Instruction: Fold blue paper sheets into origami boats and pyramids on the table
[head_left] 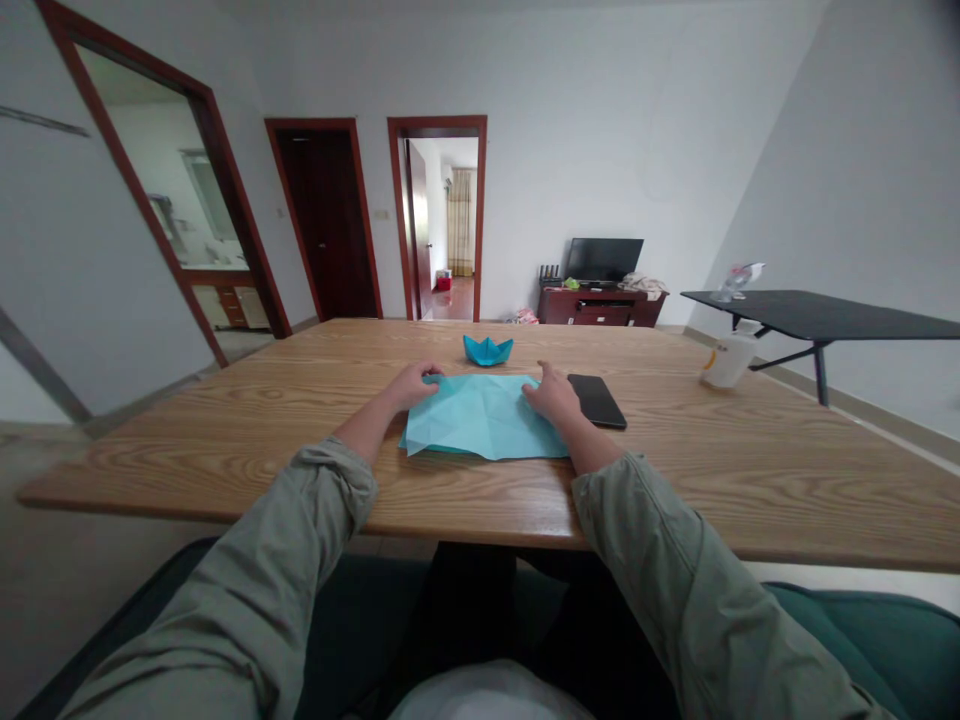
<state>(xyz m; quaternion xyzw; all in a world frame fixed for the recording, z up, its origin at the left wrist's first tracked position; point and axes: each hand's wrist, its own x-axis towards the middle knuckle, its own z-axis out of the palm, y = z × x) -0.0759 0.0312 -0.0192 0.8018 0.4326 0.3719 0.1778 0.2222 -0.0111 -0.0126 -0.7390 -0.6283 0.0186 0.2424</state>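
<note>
Pale fabric sits at our lap, and our rolled olive sleeves reach forward over the front edge of the oak-grain bench. Our left hand and right hand lie palm down on a light-blue paper sheet, both half-open, toward its far edge. Neither shows a clear pinch; whether any fingertips have hold of the paper's edge we cannot tell.

The sheet lies straight ahead of us, between our forearms, its long axis running left to right across the bench, with soft creases crossing it. Neither hand is clearly nearer overall: the left sits over the far-left corner, the right a little closer to us, on the right side. A band of wood separates the sheet's near edge from the bench front. Just beyond its far edge stands a blue folded paper boat. A black smartphone lies just beside our right hand, close to the sheet's right end, so room runs short there, while the bench extends well past the sheet on the left. Farther right stands a white plastic bottle.
</note>
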